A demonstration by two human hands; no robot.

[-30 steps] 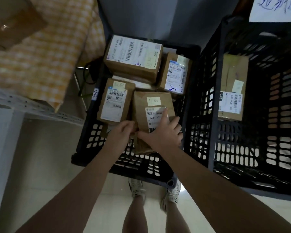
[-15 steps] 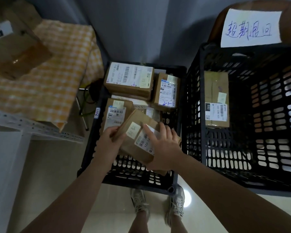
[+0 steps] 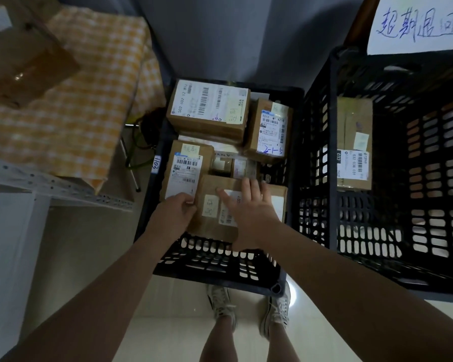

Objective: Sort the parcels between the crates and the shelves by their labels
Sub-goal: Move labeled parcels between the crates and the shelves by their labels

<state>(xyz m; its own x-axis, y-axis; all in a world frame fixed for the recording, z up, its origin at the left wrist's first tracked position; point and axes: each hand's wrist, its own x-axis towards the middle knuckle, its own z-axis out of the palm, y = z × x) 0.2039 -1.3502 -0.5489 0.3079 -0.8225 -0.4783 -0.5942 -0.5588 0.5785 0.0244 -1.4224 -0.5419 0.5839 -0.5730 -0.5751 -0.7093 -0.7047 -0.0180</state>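
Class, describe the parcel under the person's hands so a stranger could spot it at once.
Find the low black crate beside the taller crate. Of everything in it, take the brown parcel nearest the person. Unlike its neighbours, it has the left hand gripping its edge and the right hand flat on top.

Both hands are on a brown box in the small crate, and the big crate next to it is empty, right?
Not empty: the head view shows one parcel inside the big crate. The rest holds: the left hand and right hand are on the brown box in the small crate.
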